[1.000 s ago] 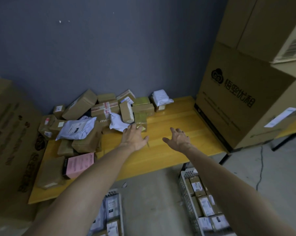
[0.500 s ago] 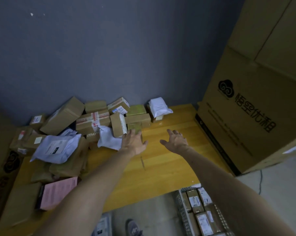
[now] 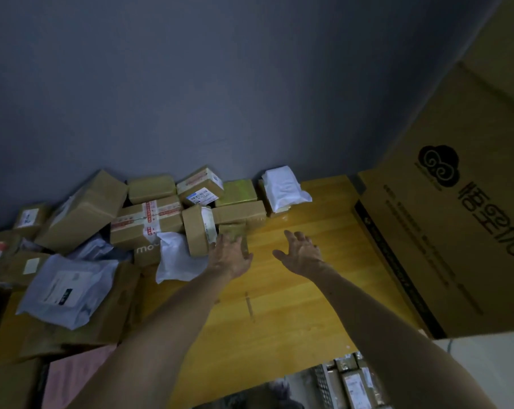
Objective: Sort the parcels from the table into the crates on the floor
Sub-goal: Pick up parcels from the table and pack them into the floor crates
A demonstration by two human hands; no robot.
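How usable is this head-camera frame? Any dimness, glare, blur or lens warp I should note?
Head view: dim overall and darkest at lower left around the pink mailer; a faint sheen on the yellow table beside the white bag; wide-angle warp makes the big carton lean; the left hand and right hand are fairly sharp; parcel labels are too soft to read.

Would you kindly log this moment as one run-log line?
stage: pre-grasp | left hand: open, at small brown parcel | right hand: open, above table | crate: part-filled
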